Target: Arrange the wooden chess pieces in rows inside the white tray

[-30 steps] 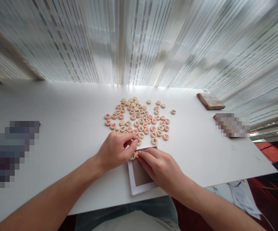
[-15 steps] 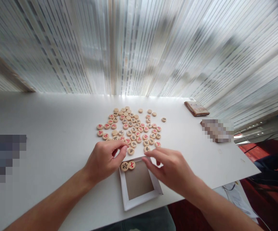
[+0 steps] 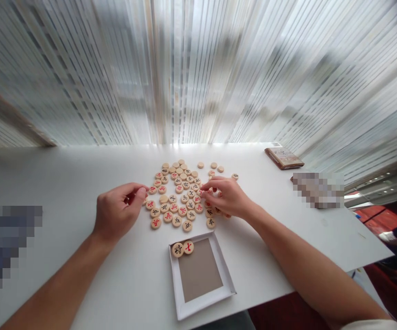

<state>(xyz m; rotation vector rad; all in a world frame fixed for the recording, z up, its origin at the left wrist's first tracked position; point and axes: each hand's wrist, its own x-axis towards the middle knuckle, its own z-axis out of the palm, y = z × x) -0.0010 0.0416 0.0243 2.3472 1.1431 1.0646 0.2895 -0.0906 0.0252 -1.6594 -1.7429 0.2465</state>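
Note:
Many round wooden Chinese chess pieces [image 3: 185,199] lie in a loose group on the white table, marked in red or black, some blank side up. My left hand [image 3: 117,208] is closed, thumb and index finger together at the group's left edge; whatever is between them is hidden. Among the pieces on the right, my right hand [image 3: 228,196] has thumb and forefinger around a red-marked piece [image 3: 200,192], covering several others. In front stands a shallow white box [image 3: 201,300] with a grey-brown bottom. In its far left corner sit a black-marked piece [image 3: 177,250] and a red-marked piece [image 3: 188,247].
A brown box or book [image 3: 285,158] lies at the back right of the table [image 3: 64,183], with a blurred-out item [image 3: 318,190] nearer. Blurred-out shapes [image 3: 9,252] are at the far left. Striped curtains [image 3: 184,73] hang behind the table; its front edge runs below the box.
My left hand has moved left and away from the box to the group's left edge. My right hand has moved forward from the box to the pieces. The view has shifted slightly.

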